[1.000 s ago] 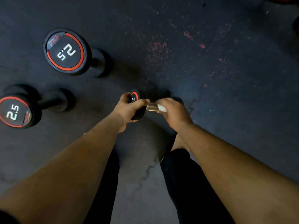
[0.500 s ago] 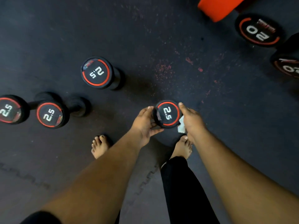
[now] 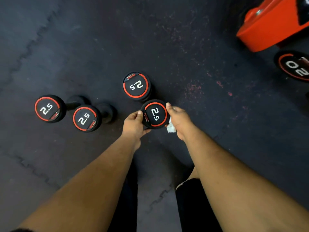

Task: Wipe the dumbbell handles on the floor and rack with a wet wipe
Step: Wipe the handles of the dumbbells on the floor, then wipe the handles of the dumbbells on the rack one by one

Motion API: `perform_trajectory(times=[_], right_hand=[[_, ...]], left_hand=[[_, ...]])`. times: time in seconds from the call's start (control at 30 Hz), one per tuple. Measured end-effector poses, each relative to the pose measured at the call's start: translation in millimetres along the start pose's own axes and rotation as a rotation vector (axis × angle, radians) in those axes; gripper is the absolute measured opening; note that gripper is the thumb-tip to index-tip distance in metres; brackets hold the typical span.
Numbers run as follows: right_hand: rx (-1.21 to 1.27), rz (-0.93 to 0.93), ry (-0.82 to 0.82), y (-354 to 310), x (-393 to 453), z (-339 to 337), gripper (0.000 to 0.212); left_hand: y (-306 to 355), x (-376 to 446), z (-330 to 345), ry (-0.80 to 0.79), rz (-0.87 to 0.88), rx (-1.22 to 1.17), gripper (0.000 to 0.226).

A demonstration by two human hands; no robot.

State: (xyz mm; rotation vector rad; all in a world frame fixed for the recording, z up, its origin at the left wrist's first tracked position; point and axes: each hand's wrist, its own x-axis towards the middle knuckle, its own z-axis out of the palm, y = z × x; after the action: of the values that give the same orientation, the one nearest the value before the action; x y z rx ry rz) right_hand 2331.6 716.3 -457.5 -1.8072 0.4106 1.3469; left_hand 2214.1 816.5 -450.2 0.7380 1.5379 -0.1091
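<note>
Head view shows us our left hand (image 3: 133, 124) and right hand (image 3: 178, 119), wipe (image 3: 171, 128) pinched, gripping the upended 2.5 dumbbell (image 3: 155, 113), axis vertical, its neighbour (image 3: 136, 85) at eleven o'clock.

The dumbbell (image 3: 155, 113) I hold end-up reads "2.5" on its cap. Three more dumbbells on the floor (image 3: 136, 85) (image 3: 85, 118) (image 3: 47, 108) read "2.5" too. A bigger one (image 3: 295, 66) at the right edge reads "20".
</note>
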Motion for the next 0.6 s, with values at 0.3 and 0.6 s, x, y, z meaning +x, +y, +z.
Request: perform_trajectory(times=[0.3,0.6], right_hand=[[-0.048,-0.121,0.225,4.7,-27.0,-7.6,0.02],[0.224,-0.222,0.109,-86.6,-251.4,-30.0,0.036]], left_hand=[[0.3,-9.8,-9.1,0.052,-0.04,0.225,0.061],[95.3,-253.4,5.2,-0.383,0.2,0.405,0.027]])
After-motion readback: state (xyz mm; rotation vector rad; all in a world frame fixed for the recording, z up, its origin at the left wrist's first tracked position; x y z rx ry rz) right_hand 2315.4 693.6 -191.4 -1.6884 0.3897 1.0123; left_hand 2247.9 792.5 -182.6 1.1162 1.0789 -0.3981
